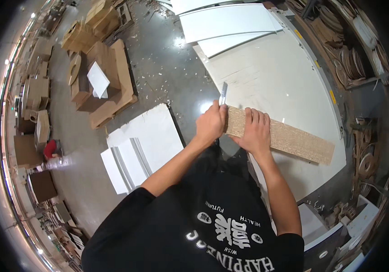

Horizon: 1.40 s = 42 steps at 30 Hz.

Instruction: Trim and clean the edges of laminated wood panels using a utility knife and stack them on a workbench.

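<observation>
The left hand [210,123] clenches 1 slim silvery-white tool [223,94], the right hand [256,135] grips 1 long tan particleboard strip [301,144]; work seems under way, the remainder unclear.

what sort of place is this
Likely a woodworking or furniture workshop: flat white panels lie on a big worktable, with a chipboard-like strip in hand and brown board pieces racked at right.
</observation>
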Tool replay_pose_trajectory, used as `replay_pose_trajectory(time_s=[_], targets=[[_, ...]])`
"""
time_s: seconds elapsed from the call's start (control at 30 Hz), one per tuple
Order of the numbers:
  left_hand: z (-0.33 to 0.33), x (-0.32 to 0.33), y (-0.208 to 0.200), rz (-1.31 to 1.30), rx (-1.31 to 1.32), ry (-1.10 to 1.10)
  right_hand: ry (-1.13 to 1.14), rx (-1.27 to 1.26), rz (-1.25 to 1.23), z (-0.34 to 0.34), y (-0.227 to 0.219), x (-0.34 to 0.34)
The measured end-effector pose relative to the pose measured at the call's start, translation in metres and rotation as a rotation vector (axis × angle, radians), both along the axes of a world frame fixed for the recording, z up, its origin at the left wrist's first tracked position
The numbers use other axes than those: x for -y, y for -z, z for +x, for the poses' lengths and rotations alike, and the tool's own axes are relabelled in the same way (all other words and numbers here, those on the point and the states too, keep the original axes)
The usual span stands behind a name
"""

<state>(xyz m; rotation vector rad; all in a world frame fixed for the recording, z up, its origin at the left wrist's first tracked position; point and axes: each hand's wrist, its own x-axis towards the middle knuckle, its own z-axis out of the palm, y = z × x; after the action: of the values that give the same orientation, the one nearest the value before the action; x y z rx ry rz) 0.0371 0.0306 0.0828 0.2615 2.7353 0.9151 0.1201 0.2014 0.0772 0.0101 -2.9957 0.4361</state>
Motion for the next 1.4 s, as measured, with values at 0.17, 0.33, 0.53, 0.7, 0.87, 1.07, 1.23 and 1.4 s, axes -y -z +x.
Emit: replay_pose_trajectory(time_s=[0.17,0.33,0.53,0.7,0.87,1.07,1.23,1.4], targets=[[-0.005,0.007,0.003,-0.037,0.032,0.024,0.004,0.015,-0.02,0.001,-0.001,0.0],[-0.007,0.069,0.04,0.644,0.474,-0.111,0.013,0.05,-0.008,0.001,-0.003,0.0],[0.07,0.092,-0.006,0.072,-0.117,0.126,0.017,0.052,-0.019,0.0,-0.004,-0.002],[0.094,0.093,-0.012,-0.123,-0.088,0.214,-0.001,-0.028,0.013,-0.002,-0.007,-0.001],[0.093,0.089,-0.015,-0.219,-0.116,0.227,-0.005,-0.051,0.023,0.0,-0.008,0.0],[0.093,0.09,-0.016,-0.249,-0.127,0.265,-0.011,-0.062,0.019,0.001,-0.005,-0.002],[0.099,0.088,-0.012,-0.23,-0.145,0.211,-0.006,-0.01,-0.027,0.001,-0.001,-0.003],[0.096,0.086,-0.007,-0.227,-0.154,0.202,0.007,-0.018,-0.01,0.0,0.001,-0.003]])
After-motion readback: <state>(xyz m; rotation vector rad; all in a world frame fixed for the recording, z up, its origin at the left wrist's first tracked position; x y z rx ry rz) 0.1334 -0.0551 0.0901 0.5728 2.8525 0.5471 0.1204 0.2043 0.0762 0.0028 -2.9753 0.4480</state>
